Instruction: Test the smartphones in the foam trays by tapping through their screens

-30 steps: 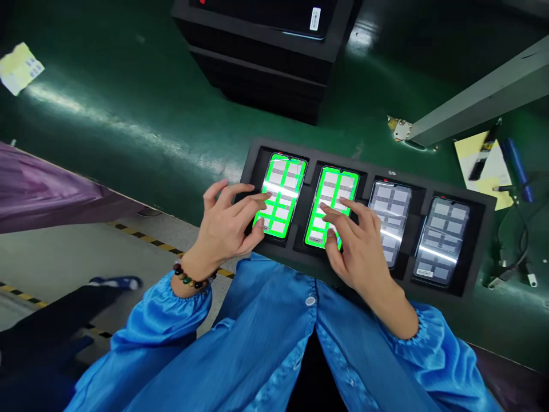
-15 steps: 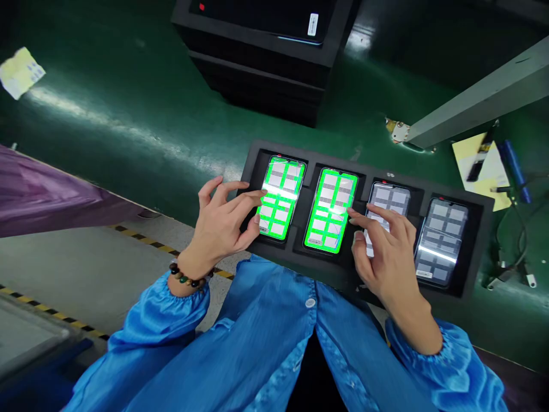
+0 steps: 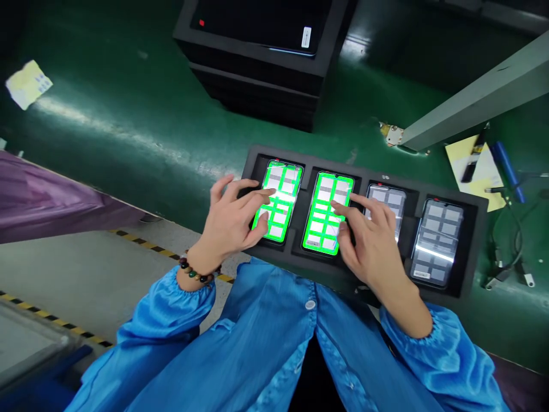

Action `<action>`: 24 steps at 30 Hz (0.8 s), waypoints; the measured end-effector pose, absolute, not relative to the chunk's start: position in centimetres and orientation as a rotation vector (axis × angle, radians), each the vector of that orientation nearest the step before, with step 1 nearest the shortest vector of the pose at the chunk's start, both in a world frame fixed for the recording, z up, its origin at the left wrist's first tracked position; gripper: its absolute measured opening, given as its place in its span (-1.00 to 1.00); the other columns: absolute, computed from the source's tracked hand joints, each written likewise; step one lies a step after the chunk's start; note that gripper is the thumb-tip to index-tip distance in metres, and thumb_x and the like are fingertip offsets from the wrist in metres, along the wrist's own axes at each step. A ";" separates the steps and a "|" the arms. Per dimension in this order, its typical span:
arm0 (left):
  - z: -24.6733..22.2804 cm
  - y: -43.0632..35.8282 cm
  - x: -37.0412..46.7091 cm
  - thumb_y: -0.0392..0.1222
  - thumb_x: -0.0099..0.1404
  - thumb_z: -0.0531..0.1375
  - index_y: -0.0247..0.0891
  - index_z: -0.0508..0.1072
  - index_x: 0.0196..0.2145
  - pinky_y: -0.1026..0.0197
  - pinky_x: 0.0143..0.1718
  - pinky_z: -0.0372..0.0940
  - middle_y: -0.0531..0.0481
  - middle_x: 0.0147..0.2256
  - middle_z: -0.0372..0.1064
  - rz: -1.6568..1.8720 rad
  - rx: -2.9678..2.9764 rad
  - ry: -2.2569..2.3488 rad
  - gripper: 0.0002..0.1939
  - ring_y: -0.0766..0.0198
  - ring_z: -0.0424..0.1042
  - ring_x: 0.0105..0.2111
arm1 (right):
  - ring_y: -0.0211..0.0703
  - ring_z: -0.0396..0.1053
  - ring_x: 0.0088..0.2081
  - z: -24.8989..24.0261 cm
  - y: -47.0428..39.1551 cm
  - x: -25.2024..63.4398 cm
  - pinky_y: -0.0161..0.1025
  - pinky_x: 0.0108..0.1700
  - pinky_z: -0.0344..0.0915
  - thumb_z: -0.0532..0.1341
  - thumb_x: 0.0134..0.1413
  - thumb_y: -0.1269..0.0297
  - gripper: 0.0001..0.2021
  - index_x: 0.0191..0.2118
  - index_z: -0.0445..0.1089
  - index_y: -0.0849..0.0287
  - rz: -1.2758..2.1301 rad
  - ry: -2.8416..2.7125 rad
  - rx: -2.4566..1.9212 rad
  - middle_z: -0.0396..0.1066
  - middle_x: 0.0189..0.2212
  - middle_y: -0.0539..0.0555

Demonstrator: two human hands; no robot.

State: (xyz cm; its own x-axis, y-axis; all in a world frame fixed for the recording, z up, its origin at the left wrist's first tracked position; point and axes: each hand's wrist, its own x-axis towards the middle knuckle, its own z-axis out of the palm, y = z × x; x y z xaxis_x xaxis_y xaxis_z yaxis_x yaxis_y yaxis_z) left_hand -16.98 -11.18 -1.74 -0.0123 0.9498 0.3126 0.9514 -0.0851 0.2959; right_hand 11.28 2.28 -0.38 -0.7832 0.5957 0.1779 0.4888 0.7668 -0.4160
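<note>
A black foam tray [image 3: 297, 260] lies before me with several smartphones in its slots. Over the leftmost phone [image 3: 286, 186], whose screen glows green with white blocks, my left hand [image 3: 238, 214] is spread, its fingertips at the glass. My right hand [image 3: 369, 234] reaches the second phone [image 3: 319, 229], also lit green, with fingers apart and the index fingertip on or just above its screen. The third phone [image 3: 388, 200] shows a grey block pattern and is partly covered by that hand. At the right end sits a fourth phone [image 3: 438, 240], equally grey.
A stack of black foam trays [image 3: 261, 86] stands behind, with a dark phone on top. A grey metal post [image 3: 467, 94] rises at right, near yellow paper [image 3: 493, 197], a black pen, a blue marker [image 3: 508, 171] and cables [image 3: 514, 246]. Another yellow paper [image 3: 29, 86] lies far left.
My right hand has shifted left, its fingertips now further over the second phone's screen. My left hand has moved slightly right across the first phone. The view has shifted a little.
</note>
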 end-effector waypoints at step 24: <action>-2.0 -9.8 -16.9 -0.13 0.54 0.10 -0.08 0.45 0.01 -0.32 0.53 -0.09 0.01 0.12 0.63 -0.691 -1.970 -2.371 -0.82 -0.09 0.43 0.30 | 0.28 0.33 0.42 -0.4 4.3 12.1 0.34 0.40 0.20 0.10 0.44 0.40 -0.66 0.22 0.39 0.04 0.523 -2.625 -1.009 0.58 0.20 0.16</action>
